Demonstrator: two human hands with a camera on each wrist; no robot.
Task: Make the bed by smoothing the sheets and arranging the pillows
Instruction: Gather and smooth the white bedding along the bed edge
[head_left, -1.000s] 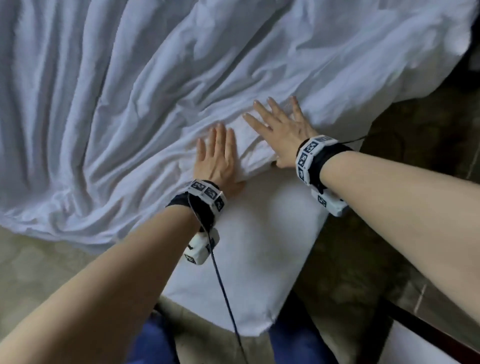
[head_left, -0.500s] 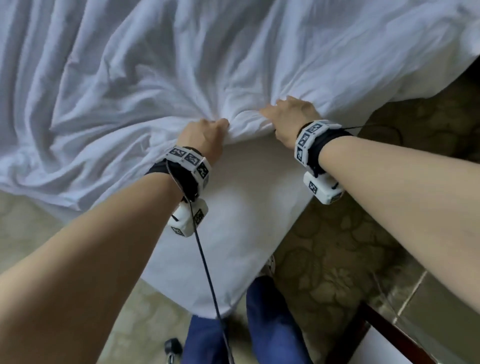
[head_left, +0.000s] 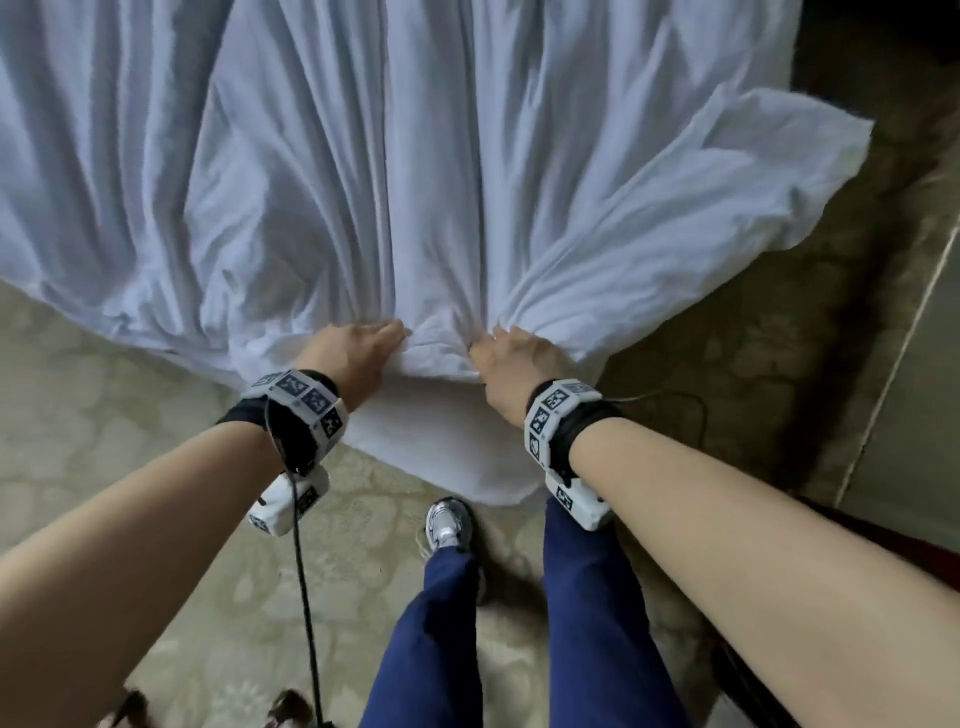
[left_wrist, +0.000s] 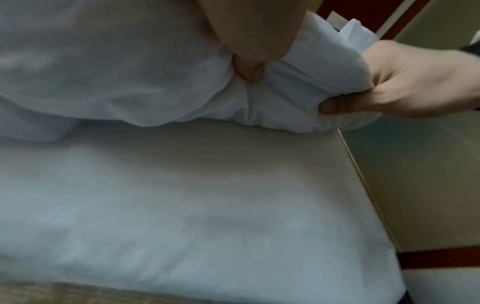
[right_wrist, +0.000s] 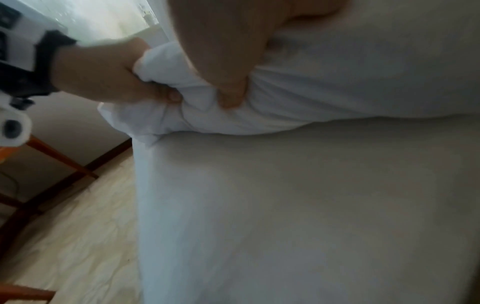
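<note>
A white top sheet (head_left: 415, 156) lies in long folds over the bed and hangs off its near corner. My left hand (head_left: 358, 348) grips a bunch of the sheet's edge, thumb tucked under the cloth (left_wrist: 249, 72). My right hand (head_left: 514, 358) grips the same edge a short way to the right, fingers curled round a thick roll of cloth (right_wrist: 231, 96). Below the gathered edge the bare white mattress corner (head_left: 441, 441) shows, seen as a flat white side in the left wrist view (left_wrist: 207, 205). No pillows are in view.
Pale patterned carpet (head_left: 104, 415) lies left of and in front of the bed. My legs in blue trousers (head_left: 587, 597) and a silver shoe (head_left: 447, 525) stand at the bed corner. A black cable (head_left: 306, 597) hangs from my left wrist. Dark red wooden furniture (head_left: 883, 545) stands at the right.
Both hands went from lying flat on the sheet to gripping its edge. They have pulled it toward me, over the mattress corner; the folds now run straight, and I have stepped back.
</note>
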